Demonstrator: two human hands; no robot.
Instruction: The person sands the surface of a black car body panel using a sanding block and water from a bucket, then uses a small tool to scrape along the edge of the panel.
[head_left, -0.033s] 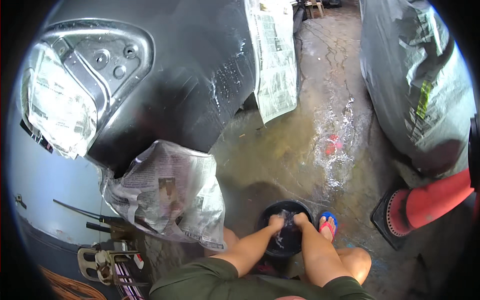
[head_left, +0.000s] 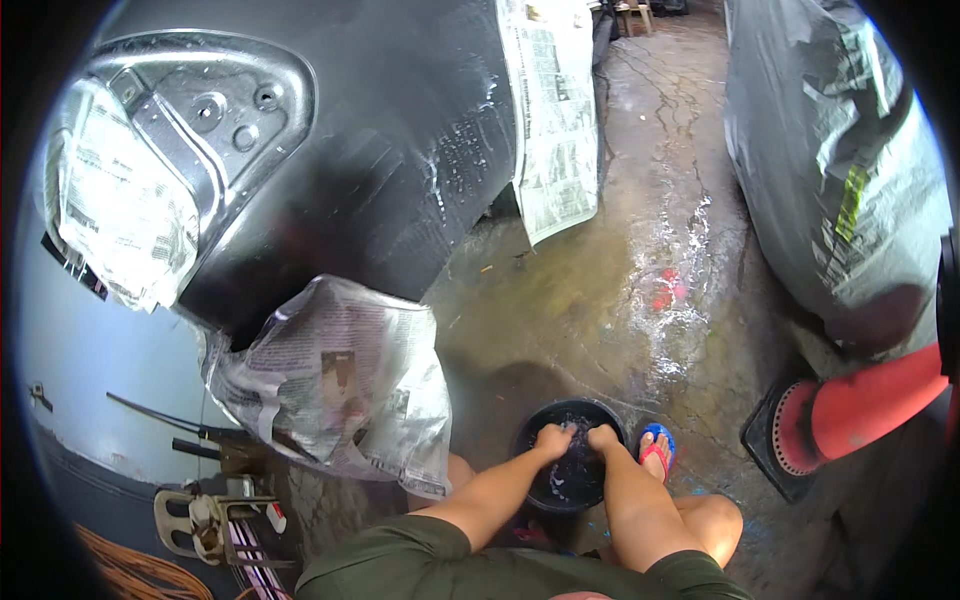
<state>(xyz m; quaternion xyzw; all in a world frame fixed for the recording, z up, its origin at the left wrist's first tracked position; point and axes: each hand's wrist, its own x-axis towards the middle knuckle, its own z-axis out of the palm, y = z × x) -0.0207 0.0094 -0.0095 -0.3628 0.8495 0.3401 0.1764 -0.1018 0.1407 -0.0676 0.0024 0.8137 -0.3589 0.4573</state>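
A round black bucket (head_left: 566, 502) stands on the wet floor between my feet, with splashing water (head_left: 575, 468) inside it. My left hand (head_left: 554, 440) is in the bucket near its far left side, fingers curled. Beside it, a small gap away, my right hand (head_left: 602, 437) is also curled, at the bucket's far right side. Whatever the fingers hold, if anything, is too small and wet to make out. Ahead on the left is a dark car body panel (head_left: 380, 190) streaked with water drops, with newspaper sheets (head_left: 345, 380) masking its edges.
A grey cover (head_left: 800, 150) drapes a large shape on the right. Near it lies a red traffic cone (head_left: 870, 405) with a black base. My foot in a blue and pink flip-flop (head_left: 655, 445) is right of the bucket. A plastic chair (head_left: 175, 525) and orange hose (head_left: 140, 570) sit lower left.
My left hand has risen a little and moved slightly toward the right hand. The white splash in the bucket has shrunk. My right hand stays nearly in place.
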